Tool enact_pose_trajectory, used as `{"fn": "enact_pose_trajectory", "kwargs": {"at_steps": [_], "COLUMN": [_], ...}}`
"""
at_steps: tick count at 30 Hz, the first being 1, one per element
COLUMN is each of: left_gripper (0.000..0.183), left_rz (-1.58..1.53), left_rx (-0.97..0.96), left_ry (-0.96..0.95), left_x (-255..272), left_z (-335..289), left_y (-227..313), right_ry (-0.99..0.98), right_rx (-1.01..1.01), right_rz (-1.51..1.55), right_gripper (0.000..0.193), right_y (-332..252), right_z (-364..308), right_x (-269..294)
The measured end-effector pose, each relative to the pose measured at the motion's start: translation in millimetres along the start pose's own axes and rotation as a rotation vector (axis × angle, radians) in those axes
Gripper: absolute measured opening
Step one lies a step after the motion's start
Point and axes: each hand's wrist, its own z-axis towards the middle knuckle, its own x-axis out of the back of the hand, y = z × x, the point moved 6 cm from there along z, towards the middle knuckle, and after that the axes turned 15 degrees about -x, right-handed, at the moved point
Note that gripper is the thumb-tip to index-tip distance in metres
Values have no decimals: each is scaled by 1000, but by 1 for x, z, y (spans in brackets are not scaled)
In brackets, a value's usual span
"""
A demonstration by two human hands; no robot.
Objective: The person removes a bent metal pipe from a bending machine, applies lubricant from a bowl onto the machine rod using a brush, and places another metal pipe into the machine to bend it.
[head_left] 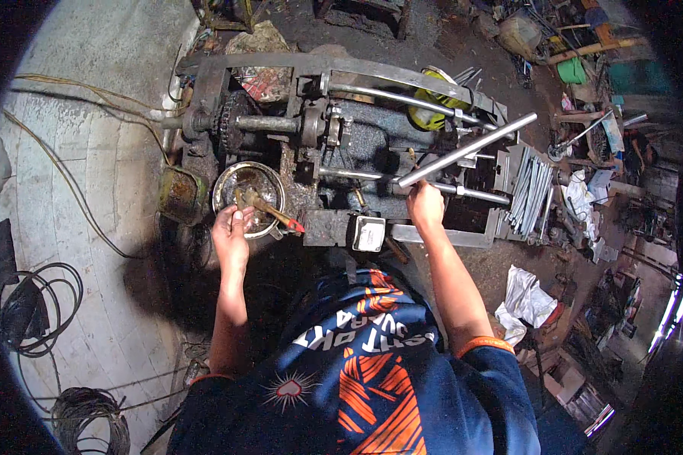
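Note:
My right hand (426,206) is closed round one end of a smooth metal rod (470,149), which slants up and away to the right above a greasy metal machine frame (448,239). On the left, my left hand (233,227) is at the near rim of a round metal pan (218,186) with dark, wet-looking contents. Its fingers are curled together; what they hold, if anything, is hard to make out. Beside those fingers a brush (269,210) lies across the pan, its red-tipped handle pointing right over the rim.
A toothed gear (230,121) and a thick shaft (268,123) occupy the frame's left part. A white-topped box (368,233) sits on the near edge. Many similar rods (530,196) lie bundled at the right end. Cables (68,171) trail over the left floor; white cloth (527,296) lies right.

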Motion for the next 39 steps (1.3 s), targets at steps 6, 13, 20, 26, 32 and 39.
{"fn": "enact_pose_trajectory", "kwargs": {"at_steps": [6,13,20,26,32,39], "left_gripper": [21,19,18,19,19,31], "left_rz": [-8,27,561,637,682,555], "left_rx": [23,24,-268,-248,-239,-103], "left_ry": [-67,-116,-158,-71,18,25], "left_x": [-8,3,10,26,39,44], "left_z": [11,12,15,5,4,14], "left_y": [5,-9,1,-29,-44,-46], "right_ry": [1,-46,-381,-436,-617,-476], "right_rx": [15,-19,245,252,11,563], "right_rz": [-66,-75,331,404,920,596], "right_gripper": [25,28,37,38,24,43], "right_y": [-2,-29,-75,-129,-120,-169], "right_z": [4,-33,-106,-133,-161,-184], "right_x": [0,16,-37,-71,-107,-104]}}
